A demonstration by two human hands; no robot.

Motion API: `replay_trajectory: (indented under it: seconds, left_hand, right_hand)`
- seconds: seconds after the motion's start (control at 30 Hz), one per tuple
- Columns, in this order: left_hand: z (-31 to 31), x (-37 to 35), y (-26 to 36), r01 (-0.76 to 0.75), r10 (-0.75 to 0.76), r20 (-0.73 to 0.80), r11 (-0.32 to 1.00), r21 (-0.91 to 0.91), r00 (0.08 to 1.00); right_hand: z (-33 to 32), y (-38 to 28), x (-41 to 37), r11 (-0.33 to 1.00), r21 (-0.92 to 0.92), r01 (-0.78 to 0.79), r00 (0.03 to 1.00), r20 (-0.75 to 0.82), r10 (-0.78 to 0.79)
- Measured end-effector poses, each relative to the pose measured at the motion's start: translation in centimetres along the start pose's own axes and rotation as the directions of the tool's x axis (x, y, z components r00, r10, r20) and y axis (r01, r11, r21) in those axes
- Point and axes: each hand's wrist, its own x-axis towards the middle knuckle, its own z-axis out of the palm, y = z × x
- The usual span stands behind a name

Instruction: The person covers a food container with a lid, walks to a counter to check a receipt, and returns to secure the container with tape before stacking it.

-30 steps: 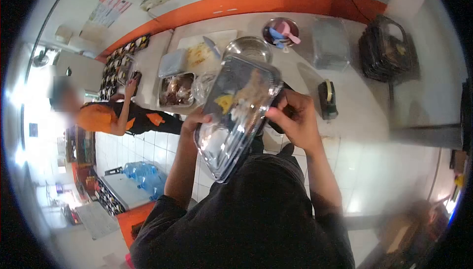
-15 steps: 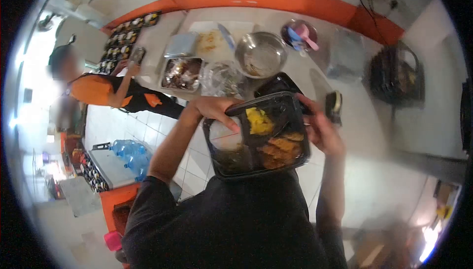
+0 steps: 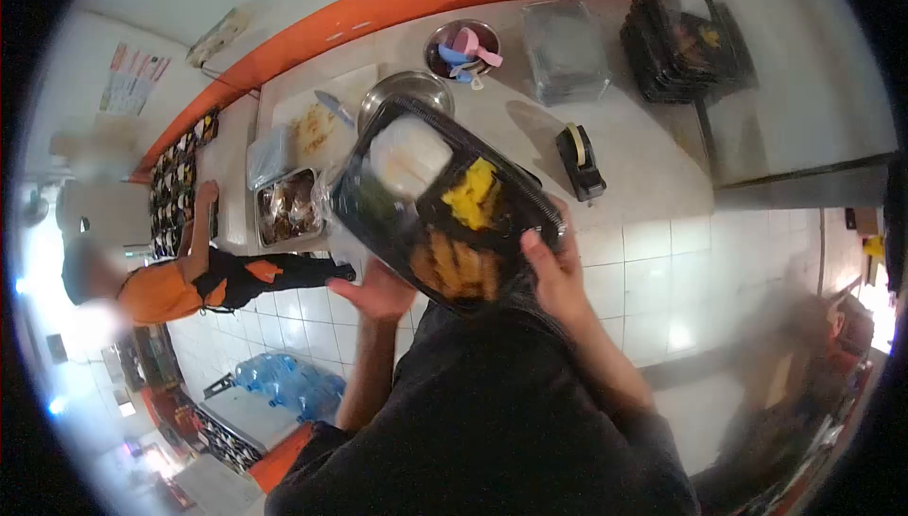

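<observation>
A black meal box [image 3: 440,209] with a clear lid is tilted in front of me, with white rice, yellow food, browned pieces and something green inside. My right hand [image 3: 560,275] grips its right edge, thumb on the lid side. At the lower left edge is my left hand [image 3: 378,291], its thumb spread out to the left and its palm against or just beside the box; its other fingertips are hidden. Behind the box, a steel bowl [image 3: 407,88] is partly covered.
On the counter are a tape dispenser [image 3: 580,162], stacked clear lids [image 3: 566,51], stacked filled boxes [image 3: 676,41], a bowl of scoops [image 3: 462,51], a knife [image 3: 334,107] and a tray of packets [image 3: 288,209]. Another person [image 3: 161,289] stands at left beside rows of boxes [image 3: 172,185].
The box has turned and moved up and left. My left hand has left the lid top and opened at the lower edge. The view has swung right, towards the stacked boxes.
</observation>
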Motion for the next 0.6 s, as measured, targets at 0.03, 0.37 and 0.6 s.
replay_trajectory:
  seconds: [0.03, 0.37, 0.6]
  left_hand:
    - [0.2, 0.1, -0.9, 0.001, 0.011, -0.054, 0.976, 0.217, 0.998]
    - [1.1, 2.5, 4.0, 0.273, -0.031, -0.55, 0.89, 0.364, 0.835]
    - [-1.6, 1.2, 8.7, 0.305, 0.005, -0.646, 0.879, 0.367, 0.763]
  right_hand:
    - [0.4, 0.7, 0.1, 1.0, 0.002, 0.008, 1.0, -0.011, -0.008]
    - [-16.7, 4.4, 6.9, 0.336, -0.94, -0.062, 0.959, -0.149, -0.241]
    - [-26.5, 6.6, 12.0, 0.511, -0.679, -0.527, 0.835, -0.303, 0.459]
